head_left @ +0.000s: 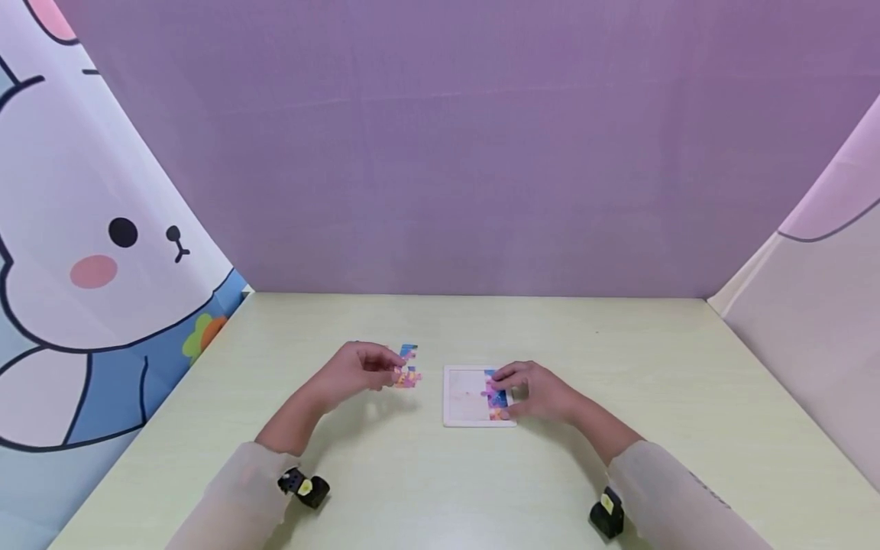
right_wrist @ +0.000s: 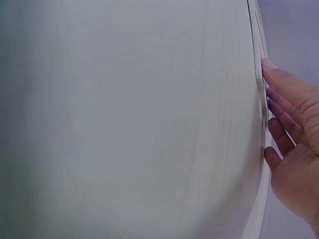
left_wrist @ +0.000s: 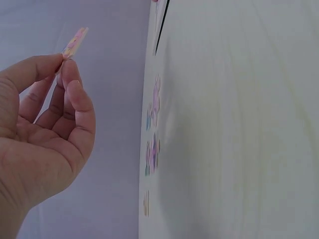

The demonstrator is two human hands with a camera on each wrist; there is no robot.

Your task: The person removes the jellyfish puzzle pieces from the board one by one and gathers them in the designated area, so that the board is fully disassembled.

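My left hand (head_left: 357, 372) pinches a puzzle piece (left_wrist: 76, 42) between thumb and fingertips, raised above the table; pink and yellow show on it. Right of that hand lies a white puzzle frame (head_left: 464, 425), with joined pieces (head_left: 496, 396) in blue, pink and orange along its right side. The left part of its inside is bare. My right hand (head_left: 539, 391) rests at the frame's right side, fingers over the joined pieces and thumb near the lower edge. In the right wrist view its fingers (right_wrist: 281, 117) are loosely bent along the frame's side.
Several loose puzzle pieces (left_wrist: 152, 154) lie on the pale table (head_left: 426, 489) beyond my left hand, partly hidden by it in the head view. A purple backdrop (head_left: 481, 153) rises behind the table, and a cartoon-printed cloth (head_left: 103, 191) hangs at the left.
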